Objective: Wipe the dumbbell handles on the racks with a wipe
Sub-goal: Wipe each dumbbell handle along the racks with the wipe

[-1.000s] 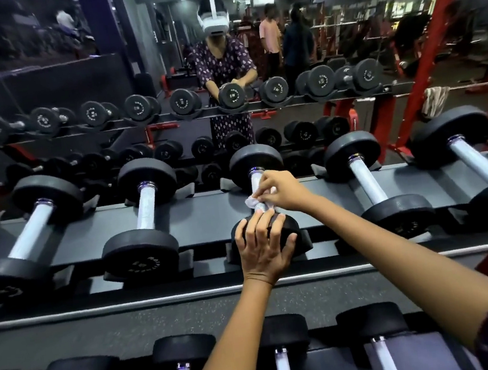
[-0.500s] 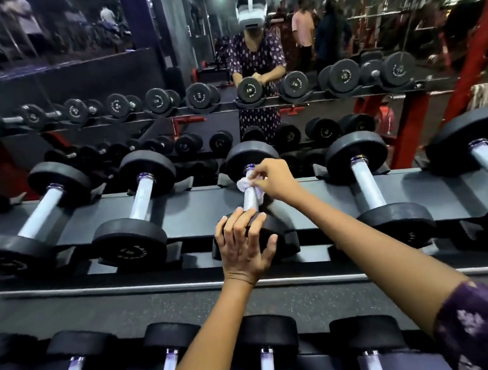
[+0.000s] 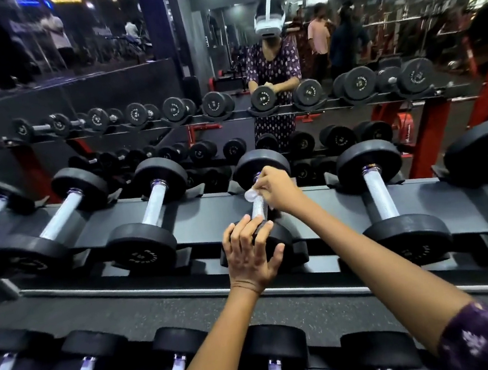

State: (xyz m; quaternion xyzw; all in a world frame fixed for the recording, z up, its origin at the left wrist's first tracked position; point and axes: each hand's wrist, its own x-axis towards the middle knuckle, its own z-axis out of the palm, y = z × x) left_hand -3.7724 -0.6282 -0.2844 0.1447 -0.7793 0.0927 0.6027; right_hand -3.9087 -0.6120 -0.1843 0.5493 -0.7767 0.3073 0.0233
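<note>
since a second ago the right hand [image 3: 273,189] slid the wipe [image 3: 251,195] to the handle's [image 3: 259,209] far end, pinching it; left hand [image 3: 252,252] lies flat on the near weight [image 3: 279,241]. loosened grip could drop the wipe behind the rack [image 3: 209,213].

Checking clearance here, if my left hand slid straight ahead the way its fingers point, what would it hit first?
Probably the knurled handle just beyond the fingertips of your left hand, which rests on the near dumbbell head. Further along sits the right hand holding the wipe. Depth is uncertain.
</note>
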